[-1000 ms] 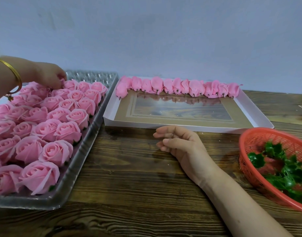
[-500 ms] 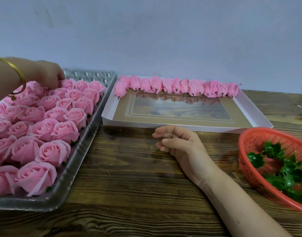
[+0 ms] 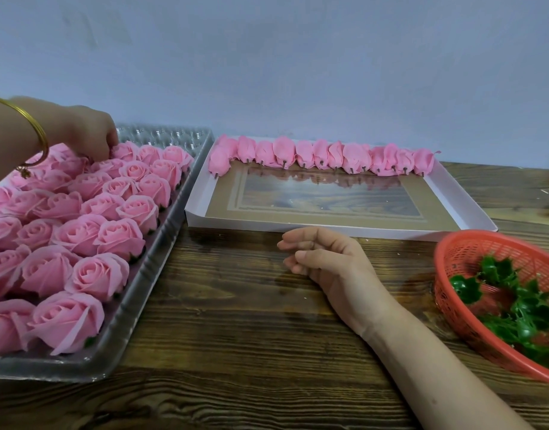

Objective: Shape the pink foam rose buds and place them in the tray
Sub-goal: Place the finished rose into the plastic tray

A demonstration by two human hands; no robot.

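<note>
The left hand (image 3: 86, 131) is reaching to the far rows of pink foam roses (image 3: 121, 237) in the clear plastic tray (image 3: 145, 274), probably to take the next one. Its fingers are bending down between the flowers, so I cannot tell if they are pinching one. The right hand (image 3: 326, 259) is resting on the wooden tabletop (image 3: 236, 321), fingers loosely curled and holding nothing, likely waiting to help with shaping. The shaped buds (image 3: 322, 155) are lying along the far edge of the white cardboard tray (image 3: 267, 223), stems pointing to the person.
</note>
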